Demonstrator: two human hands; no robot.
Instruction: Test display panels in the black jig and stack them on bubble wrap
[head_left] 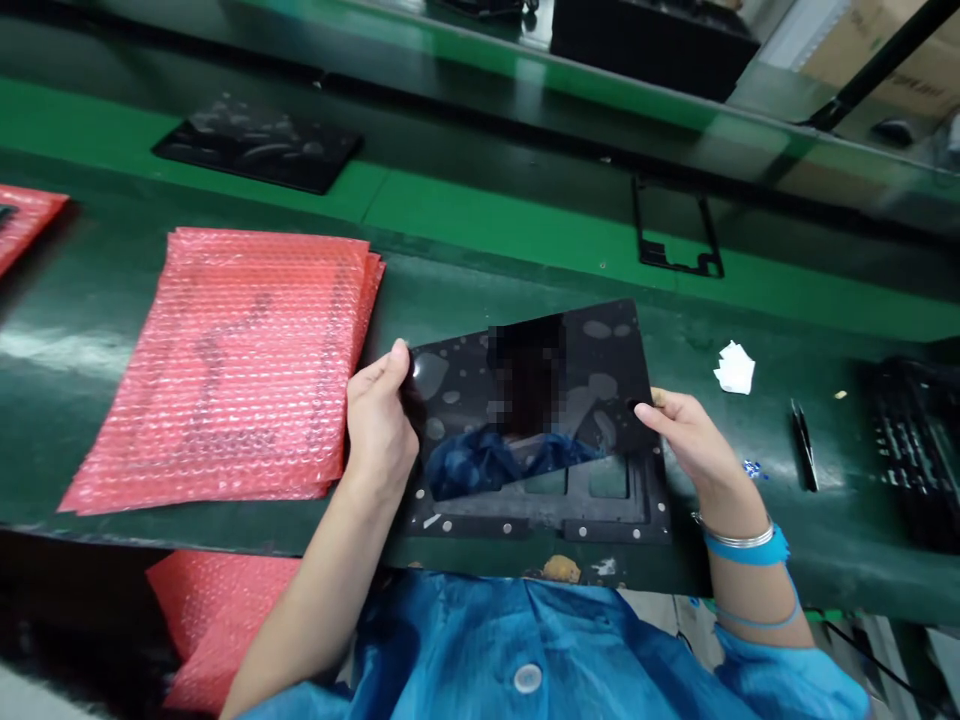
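A glossy black glass panel (pixel 480 400) is held tilted above a black fixture frame (pixel 540 515) at the bench's near edge. My left hand (pixel 379 425) grips the panel's left edge, fingers wrapped round it. On the right edge, my right hand (pixel 686 430) pinches the panel with thumb on top. The panel reflects a blue coat and round ceiling lights. A stack of red bubble-wrap bags (pixel 232 365) lies just left of my left hand.
Black tweezers (pixel 805 445) and a crumpled white scrap (pixel 735 368) lie to the right. A dark tray (pixel 911 465) sits at the far right. Behind are another black panel (pixel 259 145), a thin black frame (pixel 675 240), and green belt strips (pixel 525 235). More red bags (pixel 210 620) lie below the bench.
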